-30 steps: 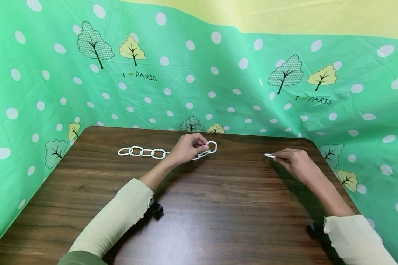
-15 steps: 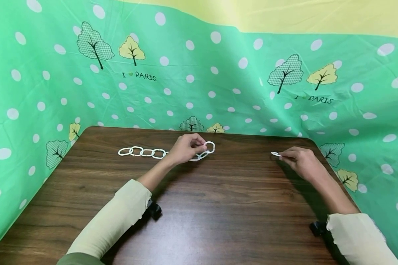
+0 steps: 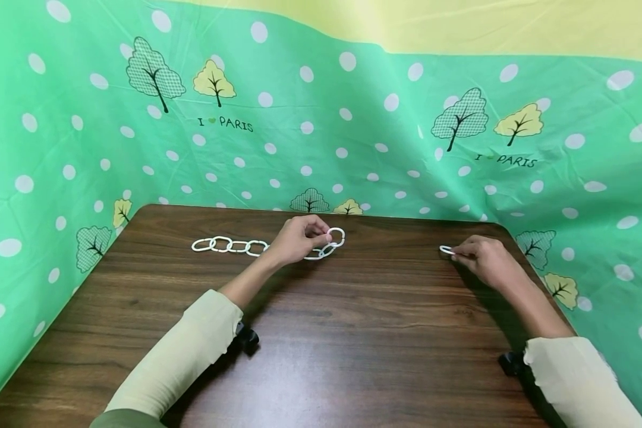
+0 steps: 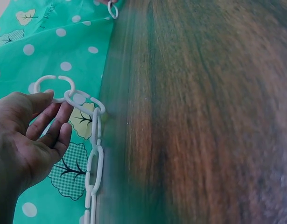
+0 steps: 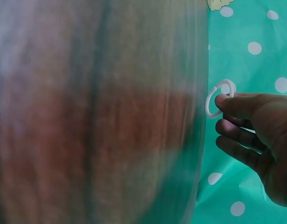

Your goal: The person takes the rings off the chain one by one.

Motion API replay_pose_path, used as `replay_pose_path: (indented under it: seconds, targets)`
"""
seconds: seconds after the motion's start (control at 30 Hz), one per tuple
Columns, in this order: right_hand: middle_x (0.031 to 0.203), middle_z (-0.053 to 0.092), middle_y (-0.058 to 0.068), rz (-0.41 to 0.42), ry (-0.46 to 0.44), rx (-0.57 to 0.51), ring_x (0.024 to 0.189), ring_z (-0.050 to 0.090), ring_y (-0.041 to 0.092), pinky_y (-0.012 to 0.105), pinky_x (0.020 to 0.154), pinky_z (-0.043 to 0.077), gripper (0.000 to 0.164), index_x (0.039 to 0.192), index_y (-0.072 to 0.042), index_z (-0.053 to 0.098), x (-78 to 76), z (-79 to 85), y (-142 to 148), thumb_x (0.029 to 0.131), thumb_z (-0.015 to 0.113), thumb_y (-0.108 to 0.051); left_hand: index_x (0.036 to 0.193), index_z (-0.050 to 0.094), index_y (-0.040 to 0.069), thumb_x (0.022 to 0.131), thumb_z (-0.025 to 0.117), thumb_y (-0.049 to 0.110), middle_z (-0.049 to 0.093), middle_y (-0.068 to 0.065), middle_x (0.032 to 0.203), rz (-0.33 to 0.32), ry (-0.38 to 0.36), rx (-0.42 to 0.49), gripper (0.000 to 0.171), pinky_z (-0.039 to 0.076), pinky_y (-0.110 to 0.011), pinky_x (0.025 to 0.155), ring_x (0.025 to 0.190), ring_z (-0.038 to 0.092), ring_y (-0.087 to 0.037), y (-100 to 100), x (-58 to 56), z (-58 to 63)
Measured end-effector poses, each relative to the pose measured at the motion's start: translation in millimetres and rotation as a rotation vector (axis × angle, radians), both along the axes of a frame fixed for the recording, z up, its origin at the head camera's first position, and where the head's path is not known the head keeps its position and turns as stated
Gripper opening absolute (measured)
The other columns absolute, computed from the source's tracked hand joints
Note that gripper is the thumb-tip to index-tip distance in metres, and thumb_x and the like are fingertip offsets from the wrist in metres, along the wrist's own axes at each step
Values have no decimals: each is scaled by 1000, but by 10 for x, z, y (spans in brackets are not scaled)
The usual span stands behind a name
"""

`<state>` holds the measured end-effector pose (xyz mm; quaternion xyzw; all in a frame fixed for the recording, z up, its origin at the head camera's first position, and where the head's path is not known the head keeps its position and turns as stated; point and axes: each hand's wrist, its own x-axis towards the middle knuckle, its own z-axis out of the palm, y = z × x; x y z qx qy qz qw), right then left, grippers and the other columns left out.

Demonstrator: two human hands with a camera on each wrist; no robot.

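A chain of several white plastic links [image 3: 238,246] lies along the back left of the table, partly hidden behind my left hand [image 3: 295,239]. Between thumb and finger, that hand pinches the chain's right end link [image 4: 55,77], which is raised upright; a small gap shows in its top in the left wrist view. The neighbouring links slope down from it. Far to the right, my right hand [image 3: 484,258] pinches one loose white link [image 5: 209,105] between thumb and index finger, apart from the chain. Its other fingers are loosely bent below.
The brown wood-grain table [image 3: 353,339] reaches back to a green dotted curtain [image 3: 278,148] printed with trees, close behind its far edge. Dark wrist cameras [image 3: 248,339] are strapped below both pale sleeves [image 3: 184,351].
My right hand has drawn back a little to the right with the loose link. My left hand has shifted slightly left, still pinching the end link.
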<state>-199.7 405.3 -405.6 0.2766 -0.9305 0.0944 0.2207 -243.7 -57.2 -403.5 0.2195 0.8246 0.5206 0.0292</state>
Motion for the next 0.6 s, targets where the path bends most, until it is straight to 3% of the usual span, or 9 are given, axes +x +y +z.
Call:
replay_pose_path:
  seconds: [0.23,0.37,0.6]
  targets:
    - [87,78,11,-62,-159,51,76,73,32,44,64,57,10,92,-2,88,-70,81,33,86,95,-2,113,78,4,106,80,14,83,-11,104,-1,1,-9,12,56,-24,81,87,73,-10,0,-2,25]
    - [90,79,14,-96,-266,91,80,74,35,49,68,59,8,96,0,88,-119,128,39,91,92,-4,113,78,4,106,80,14,83,-11,105,-2,-2,-10,12,56,-24,81,87,73,-10,1,2,37]
    - [102,80,21,-169,-377,115,92,75,43,56,73,61,13,107,0,88,-186,164,42,96,87,-5,113,79,5,106,80,12,83,-10,104,4,-5,-12,10,56,-25,82,87,73,-11,2,4,28]
